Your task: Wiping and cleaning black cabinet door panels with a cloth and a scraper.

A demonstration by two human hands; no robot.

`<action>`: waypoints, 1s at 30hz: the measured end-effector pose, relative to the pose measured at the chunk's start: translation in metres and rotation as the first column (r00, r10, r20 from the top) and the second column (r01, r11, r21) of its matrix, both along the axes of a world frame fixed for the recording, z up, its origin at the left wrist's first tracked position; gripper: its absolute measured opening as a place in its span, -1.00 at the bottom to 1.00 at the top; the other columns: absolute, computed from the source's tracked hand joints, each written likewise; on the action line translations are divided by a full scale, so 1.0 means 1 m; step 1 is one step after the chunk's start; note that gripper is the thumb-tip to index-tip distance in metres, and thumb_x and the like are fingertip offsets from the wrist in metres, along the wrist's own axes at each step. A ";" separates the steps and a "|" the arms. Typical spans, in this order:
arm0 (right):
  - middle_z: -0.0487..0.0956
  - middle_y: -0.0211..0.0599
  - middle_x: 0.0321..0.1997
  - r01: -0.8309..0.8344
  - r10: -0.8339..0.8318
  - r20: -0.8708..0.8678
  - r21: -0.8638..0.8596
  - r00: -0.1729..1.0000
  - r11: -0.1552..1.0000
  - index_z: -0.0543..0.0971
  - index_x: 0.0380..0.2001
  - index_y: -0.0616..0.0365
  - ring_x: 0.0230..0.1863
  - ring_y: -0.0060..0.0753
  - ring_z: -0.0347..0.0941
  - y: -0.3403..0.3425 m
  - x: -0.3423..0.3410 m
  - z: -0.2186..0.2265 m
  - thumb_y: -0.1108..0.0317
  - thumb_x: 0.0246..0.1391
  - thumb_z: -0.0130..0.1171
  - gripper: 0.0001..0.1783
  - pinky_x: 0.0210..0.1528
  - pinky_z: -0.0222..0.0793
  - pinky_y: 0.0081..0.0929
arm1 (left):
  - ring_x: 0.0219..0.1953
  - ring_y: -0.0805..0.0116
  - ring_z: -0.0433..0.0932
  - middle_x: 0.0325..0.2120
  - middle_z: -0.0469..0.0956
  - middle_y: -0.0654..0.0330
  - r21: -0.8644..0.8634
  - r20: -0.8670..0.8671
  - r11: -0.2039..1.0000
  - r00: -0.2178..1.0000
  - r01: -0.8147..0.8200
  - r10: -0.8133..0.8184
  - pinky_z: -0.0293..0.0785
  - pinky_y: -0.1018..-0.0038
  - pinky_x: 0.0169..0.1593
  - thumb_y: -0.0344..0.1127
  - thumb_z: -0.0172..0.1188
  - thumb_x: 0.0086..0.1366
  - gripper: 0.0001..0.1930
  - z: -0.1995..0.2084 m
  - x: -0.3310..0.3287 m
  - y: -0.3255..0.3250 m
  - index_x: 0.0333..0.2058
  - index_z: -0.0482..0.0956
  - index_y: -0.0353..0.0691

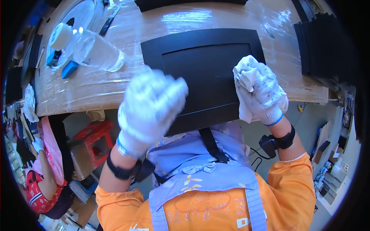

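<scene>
Black rectangular recessed panel (206, 77) overhangs the plastic-wrapped brown table (90, 91) toward me, probably for easy reach. My white-gloved right hand (266, 94) grips crumpled white cloth (246, 79) at its right side; my blurred, white-gloved left hand (148, 107) looks curled, its hold impossible to tell.

"What sort of place is this?"

"A workshop, most likely: the table (285, 67) is covered in clear film, and a flat black panel (204, 82) reaches over its near edge."

"Only that?"

"No. Dark pieces (327, 50) are packed together at the right. Off to the left, a cardboard box (82, 159) sits beside a red stool (98, 134), near a co-worker (48, 184) with a gloved hand."
</scene>
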State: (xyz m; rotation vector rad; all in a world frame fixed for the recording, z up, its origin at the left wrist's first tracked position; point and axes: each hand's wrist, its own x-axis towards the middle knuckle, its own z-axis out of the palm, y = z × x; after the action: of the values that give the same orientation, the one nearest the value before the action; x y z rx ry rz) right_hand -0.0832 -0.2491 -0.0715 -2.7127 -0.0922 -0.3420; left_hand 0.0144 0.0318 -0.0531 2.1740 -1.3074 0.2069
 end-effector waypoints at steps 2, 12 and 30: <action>0.58 -0.24 -0.19 -0.004 0.009 0.072 -0.059 0.997 0.998 0.61 -0.20 0.02 -0.18 -0.11 0.56 -0.003 -0.001 -0.006 0.42 -0.10 0.41 -0.68 -0.11 0.50 -0.31 | -0.34 0.19 0.53 -0.43 0.53 0.23 0.137 0.017 0.979 0.988 0.151 -0.155 0.48 0.15 0.06 -0.40 0.30 -0.09 -0.64 0.011 -0.025 0.007 -0.21 0.66 -0.14; 0.54 -0.08 0.07 0.012 -0.006 0.066 -0.081 0.998 0.997 0.52 0.03 0.15 -0.10 0.04 0.51 -0.012 -0.011 -0.026 0.35 -0.18 0.40 -0.40 -0.06 0.46 -0.16 | -0.31 0.25 0.52 -0.43 0.49 0.26 0.351 0.084 0.927 0.981 0.134 -0.174 0.47 0.18 -0.07 -0.39 0.27 -0.16 -0.55 0.001 -0.054 -0.018 -0.16 0.67 -0.16; 0.54 -0.13 0.05 0.011 0.007 0.166 -0.107 0.986 0.994 0.53 0.05 0.08 -0.11 -0.04 0.51 -0.008 -0.008 -0.019 0.38 -0.17 0.34 -0.41 -0.09 0.47 -0.19 | -0.35 0.25 0.49 -0.45 0.44 0.27 0.358 0.121 0.926 0.977 0.121 -0.174 0.45 0.20 -0.14 -0.36 0.24 -0.17 -0.54 0.003 -0.054 -0.025 -0.16 0.67 -0.17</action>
State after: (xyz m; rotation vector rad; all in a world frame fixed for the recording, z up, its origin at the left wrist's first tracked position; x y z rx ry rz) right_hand -0.0912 -0.2573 -0.0902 -2.7860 -0.1598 -0.5796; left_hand -0.0394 0.0066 -0.0497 2.3722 -1.6967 0.0843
